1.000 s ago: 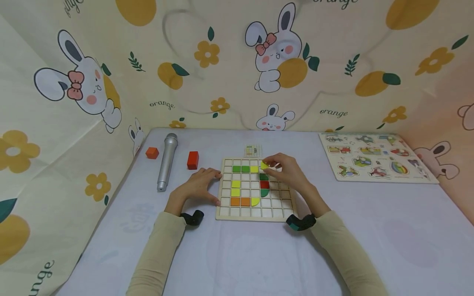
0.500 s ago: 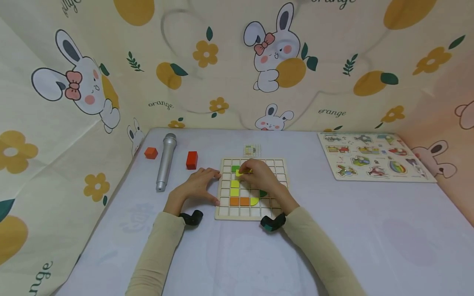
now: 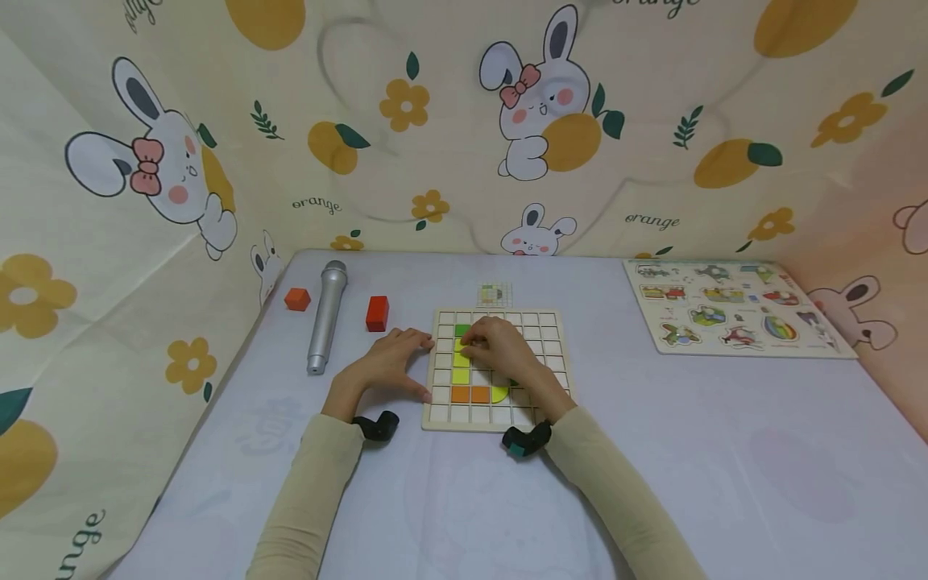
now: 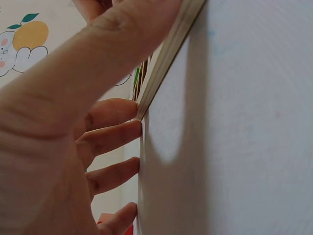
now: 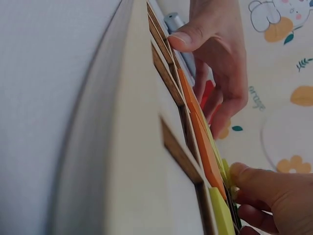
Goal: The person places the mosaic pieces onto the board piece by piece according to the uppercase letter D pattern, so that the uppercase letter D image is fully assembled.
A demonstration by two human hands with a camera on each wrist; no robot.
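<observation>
A wooden grid board (image 3: 500, 428) lies on the table with coloured tiles in some of its squares. My right hand (image 3: 503, 350) is over the board's upper left part and pinches a yellow tile (image 3: 459, 345) between thumb and fingers, just below a green tile (image 3: 461, 330). In the right wrist view the thumb meets the yellow tile (image 5: 225, 168) at the board's surface. My left hand (image 3: 387, 361) is spread along the board's left edge, thumb and fingertips touching it. Orange tiles (image 3: 470, 395) and a rounded yellow tile (image 3: 499, 395) sit lower down. The right hand hides several squares.
A silver microphone (image 3: 329, 318) lies at the left, between an orange-red block (image 3: 297, 300) and a red block (image 3: 377, 313). A small pattern card (image 3: 495, 295) is behind the board. A picture puzzle board (image 3: 725, 310) lies at the back right.
My right hand has carried the yellow tile leftwards from the board's upper right part to the column on the left, and lowered it there. My left hand has stayed at the edge.
</observation>
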